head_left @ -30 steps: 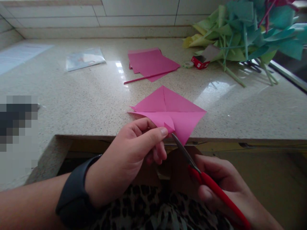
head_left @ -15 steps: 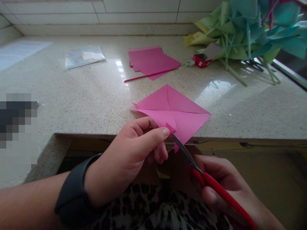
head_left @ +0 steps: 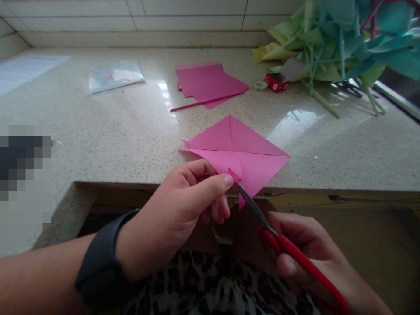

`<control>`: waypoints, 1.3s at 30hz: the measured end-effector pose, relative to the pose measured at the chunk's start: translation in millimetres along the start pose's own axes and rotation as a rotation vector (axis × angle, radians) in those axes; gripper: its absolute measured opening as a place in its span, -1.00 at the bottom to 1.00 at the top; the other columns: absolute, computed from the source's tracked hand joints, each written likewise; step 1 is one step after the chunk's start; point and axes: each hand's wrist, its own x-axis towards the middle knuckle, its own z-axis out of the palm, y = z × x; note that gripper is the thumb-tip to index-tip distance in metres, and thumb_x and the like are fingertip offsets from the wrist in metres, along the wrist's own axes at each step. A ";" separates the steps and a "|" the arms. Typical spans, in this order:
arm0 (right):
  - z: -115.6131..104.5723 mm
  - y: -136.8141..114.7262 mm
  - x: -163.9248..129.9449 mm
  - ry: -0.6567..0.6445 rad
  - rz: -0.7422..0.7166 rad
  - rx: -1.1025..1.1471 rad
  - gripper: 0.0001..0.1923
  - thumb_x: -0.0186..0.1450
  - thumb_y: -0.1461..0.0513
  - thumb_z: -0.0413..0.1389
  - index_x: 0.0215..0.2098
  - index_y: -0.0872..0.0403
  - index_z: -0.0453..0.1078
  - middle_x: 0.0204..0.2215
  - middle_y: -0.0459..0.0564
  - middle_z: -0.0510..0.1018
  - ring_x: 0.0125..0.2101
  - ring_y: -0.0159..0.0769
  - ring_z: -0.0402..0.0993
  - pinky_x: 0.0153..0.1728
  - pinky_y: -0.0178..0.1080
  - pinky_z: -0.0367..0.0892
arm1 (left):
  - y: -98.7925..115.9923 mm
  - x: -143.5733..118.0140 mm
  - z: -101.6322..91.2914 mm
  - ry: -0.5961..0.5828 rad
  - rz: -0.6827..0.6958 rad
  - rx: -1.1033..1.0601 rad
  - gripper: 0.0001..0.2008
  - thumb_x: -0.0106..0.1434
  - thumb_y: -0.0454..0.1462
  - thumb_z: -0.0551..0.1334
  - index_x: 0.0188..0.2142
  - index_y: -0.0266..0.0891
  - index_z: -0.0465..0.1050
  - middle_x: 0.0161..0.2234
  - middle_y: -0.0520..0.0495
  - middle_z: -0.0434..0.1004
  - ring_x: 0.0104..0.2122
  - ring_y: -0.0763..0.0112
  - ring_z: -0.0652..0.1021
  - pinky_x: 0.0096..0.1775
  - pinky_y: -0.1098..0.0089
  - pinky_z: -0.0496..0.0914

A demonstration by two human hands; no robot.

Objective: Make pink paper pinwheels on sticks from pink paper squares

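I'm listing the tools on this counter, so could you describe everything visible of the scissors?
The scissors have red handles, apparently plastic, and slim dark blades that look like metal. The right hand holds them by the handles, partly covering these. They slant across the picture, handles at lower right, blades pointing up and left past the counter's front edge. The tips are at the pink paper, beside the left hand's thumb; how far the blades are open isn't clear.

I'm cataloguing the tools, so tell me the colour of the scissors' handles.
The scissors' handles are red, shown best in the head view.
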 end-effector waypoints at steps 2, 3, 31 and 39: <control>0.1 -2.0 0.8 -0.005 -0.005 -0.004 -0.47 0.19 -0.18 0.24 -0.52 0.02 0.19 -0.60 -0.17 0.17 -0.57 -0.40 -0.01 -0.60 -0.27 -0.08 | -0.1 0.2 -0.3 -0.001 0.000 0.003 -0.78 0.31 -0.28 0.31 -0.48 -0.28 0.44 -0.62 0.11 0.45 -0.61 0.64 0.39 -0.51 0.62 0.27; -0.1 -2.9 1.3 -0.010 -0.009 -0.006 -0.47 0.19 -0.18 0.24 -0.53 0.02 0.19 -0.61 -0.17 0.17 -0.57 -0.40 -0.01 -0.60 -0.27 -0.08 | -0.1 0.2 -0.6 -0.001 0.000 0.002 -0.78 0.31 -0.28 0.31 -0.47 -0.28 0.44 -0.61 0.11 0.45 -0.61 0.64 0.39 -0.51 0.61 0.27; -8.5 -11.3 -11.3 0.055 0.117 -0.045 -0.43 0.06 -0.23 0.30 -0.49 0.05 0.30 -0.52 -0.11 0.28 -0.49 -0.36 0.17 -0.50 -0.32 0.16 | -0.3 1.4 -2.2 0.000 -0.007 0.093 -0.77 0.34 -0.23 0.25 -0.45 -0.24 0.43 -0.62 0.08 0.45 -0.62 0.59 0.35 -0.54 0.57 0.23; -5.8 -12.6 -7.3 0.037 0.120 -0.019 -0.45 0.09 -0.20 0.30 -0.49 0.05 0.27 -0.52 -0.10 0.29 -0.50 -0.38 0.14 -0.51 -0.31 0.11 | -0.2 0.5 -1.8 0.000 -0.022 0.108 -0.78 0.32 -0.23 0.28 -0.45 -0.24 0.44 -0.62 0.09 0.45 -0.61 0.59 0.35 -0.54 0.58 0.21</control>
